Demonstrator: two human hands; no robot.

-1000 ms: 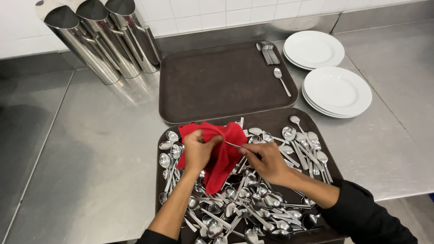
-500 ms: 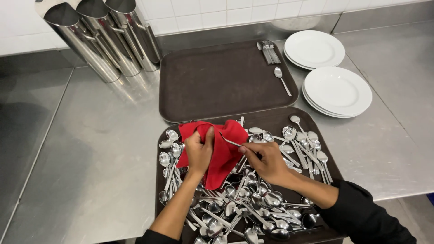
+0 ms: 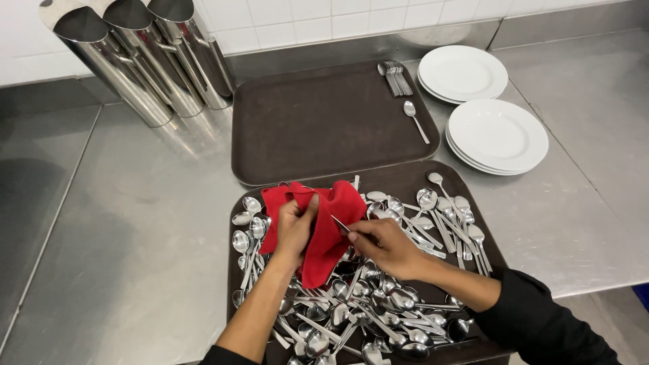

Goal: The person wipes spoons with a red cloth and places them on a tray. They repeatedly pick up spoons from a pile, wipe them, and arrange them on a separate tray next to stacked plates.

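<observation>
Pinching the thin, stiff, slippery spoon [image 3: 340,225] by its handle, my right hand [image 3: 385,245] feeds it into the soft red cloth [image 3: 329,223] bunched in my left hand [image 3: 295,228].

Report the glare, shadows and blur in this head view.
Head view: sharp overall, no motion blur; soft glare on the steel counter and the canisters; bright glints on the spoons; a dim shadow at far left; wide-angle lens bends the canisters outward.

spoon [image 3: 340,226] mostly hidden in red cloth [image 3: 329,223], near tray [image 3: 484,233] cut off below
</observation>
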